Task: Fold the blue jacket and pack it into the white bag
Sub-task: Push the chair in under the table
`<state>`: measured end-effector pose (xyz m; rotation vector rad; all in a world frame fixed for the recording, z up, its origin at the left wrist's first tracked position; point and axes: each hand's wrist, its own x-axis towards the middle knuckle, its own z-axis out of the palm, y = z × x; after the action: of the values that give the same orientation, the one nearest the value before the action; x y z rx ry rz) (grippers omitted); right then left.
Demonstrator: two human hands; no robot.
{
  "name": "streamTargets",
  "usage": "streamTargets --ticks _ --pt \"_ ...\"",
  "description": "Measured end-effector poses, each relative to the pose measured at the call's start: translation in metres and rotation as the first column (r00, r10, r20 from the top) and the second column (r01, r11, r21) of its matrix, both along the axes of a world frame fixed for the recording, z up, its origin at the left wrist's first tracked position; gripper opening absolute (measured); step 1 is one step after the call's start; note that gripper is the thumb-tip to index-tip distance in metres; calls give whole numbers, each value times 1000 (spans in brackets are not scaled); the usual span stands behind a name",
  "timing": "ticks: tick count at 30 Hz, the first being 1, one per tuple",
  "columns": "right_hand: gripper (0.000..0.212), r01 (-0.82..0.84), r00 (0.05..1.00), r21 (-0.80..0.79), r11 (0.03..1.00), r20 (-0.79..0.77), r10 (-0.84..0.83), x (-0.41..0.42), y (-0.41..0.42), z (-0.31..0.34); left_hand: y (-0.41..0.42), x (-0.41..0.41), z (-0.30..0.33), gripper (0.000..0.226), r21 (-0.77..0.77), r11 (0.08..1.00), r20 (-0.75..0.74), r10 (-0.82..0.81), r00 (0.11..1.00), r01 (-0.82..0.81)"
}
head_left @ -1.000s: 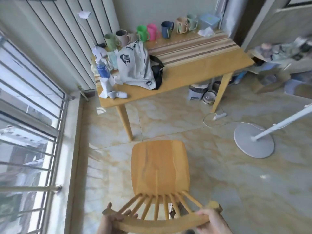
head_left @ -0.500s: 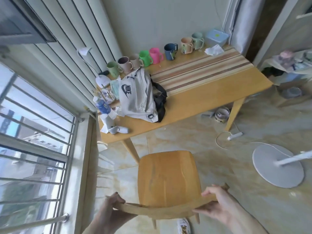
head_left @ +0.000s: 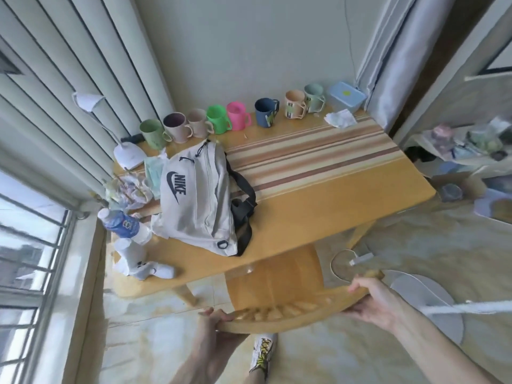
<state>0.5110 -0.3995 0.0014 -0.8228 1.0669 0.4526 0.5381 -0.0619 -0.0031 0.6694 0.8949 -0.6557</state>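
White fabric marked the bag (head_left: 198, 200), which lay on the wooden table (head_left: 327, 206) at ten o'clock. At six, the left hand (head_left: 212, 327) and right hand (head_left: 374, 299) each gripped the chair's top rail (head_left: 288, 318), its seat partly under the table.

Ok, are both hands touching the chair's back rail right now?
Touching. The head view shows the left hand and the right hand each wrapped over an end of the chair back rail.
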Motion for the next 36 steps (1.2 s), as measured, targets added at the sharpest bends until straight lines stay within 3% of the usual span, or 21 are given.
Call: streamTargets --ticks 4,15,20,22,24,25,26,27,29,30,31,33,36 --pt "31 31 1000 33 999 -1 -31 50 -35 -11 -36 36 -26 50 -26 996 5 83 997 -83" --pt "41 87 995 80 993 -65 -82 107 -65 -42 -67 93 -55 57 19 997 -53 75 996 -74" --pt "40 73 989 -31 997 -127 -76 103 -69 -45 -66 88 -64 55 84 996 -88 23 996 -15" --pt "38 64 985 -106 992 -156 -80 105 -65 -45 -67 89 -63 49 204 978 -131 -17 991 43" --pt "31 -39 976 -308 951 -217 -30 107 -58 -42 -69 91 -60 47 378 915 -174 -78 982 140" --pt "37 -162 963 -463 871 -268 37 105 -56 -43 -69 91 -59 50 475 858 -194 -116 974 197" --pt "51 -307 938 -621 721 -326 119 102 -53 -43 -69 91 -58 55 575 776 -208 -165 964 257" --pt "67 -438 899 -743 506 -383 214 98 -51 -43 -69 89 -56 60 694 640 -215 -252 944 329" --pt "73 -518 783 -854 50 -450 429 85 -48 -46 -70 83 -52 56 913 186 -204 -564 801 364" --pt "64 -493 688 -854 -167 -500 526 80 -46 -48 -71 80 -52 44 968 -56 -211 -711 670 245" --pt "56 -458 586 -827 -325 -556 590 76 -45 -52 -74 76 -51 34 970 -224 -237 -810 536 89" --pt "57 -453 428 -760 -466 -644 634 70 -49 -61 -86 69 -53 34 934 -349 -309 -898 313 -79" --pt "62 -421 343 -733 -534 -674 655 66 -54 -59 -106 51 -55 45 891 -429 -422 -903 78 -148"
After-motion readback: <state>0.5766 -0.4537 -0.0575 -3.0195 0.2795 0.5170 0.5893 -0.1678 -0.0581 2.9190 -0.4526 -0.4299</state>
